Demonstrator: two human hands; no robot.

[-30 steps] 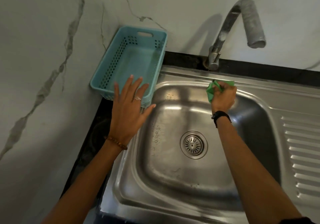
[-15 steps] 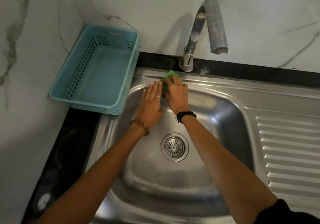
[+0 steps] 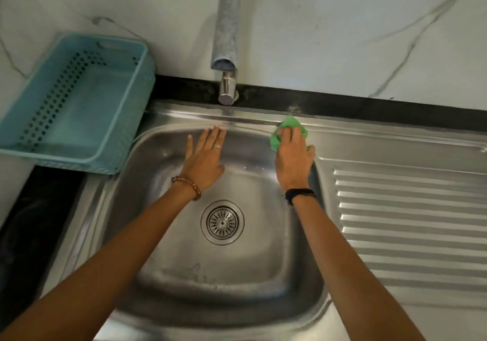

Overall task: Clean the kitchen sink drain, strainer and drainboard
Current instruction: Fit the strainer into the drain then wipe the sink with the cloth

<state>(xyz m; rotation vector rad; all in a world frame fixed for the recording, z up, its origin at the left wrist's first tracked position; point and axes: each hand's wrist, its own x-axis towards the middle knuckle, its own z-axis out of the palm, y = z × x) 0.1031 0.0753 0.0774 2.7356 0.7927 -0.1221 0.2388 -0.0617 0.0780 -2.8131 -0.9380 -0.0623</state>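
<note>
A stainless steel sink point(image 3: 184, 269) fills the middle of the view, with a round slotted strainer point(image 3: 222, 222) in the drain at its bottom. A ribbed drainboard point(image 3: 405, 224) joins it on the right. My right hand point(image 3: 293, 157) presses a green cloth point(image 3: 288, 127) against the sink's back right rim, near the drainboard corner. My left hand point(image 3: 205, 159) lies flat with fingers spread on the sink's back wall, holding nothing. The cloth is partly hidden under my fingers.
A grey tap point(image 3: 226, 43) reaches out over the sink's back edge from a black counter strip point(image 3: 369, 109). A light blue perforated plastic basket point(image 3: 76, 103) stands empty at the left against the marble wall point(image 3: 342, 24). Dark counter point(image 3: 31, 224) lies left of the sink.
My right hand has slid the green cloth along the back rim from under the tap to the right corner. My left hand stays on the back wall, now apart from the right.
</note>
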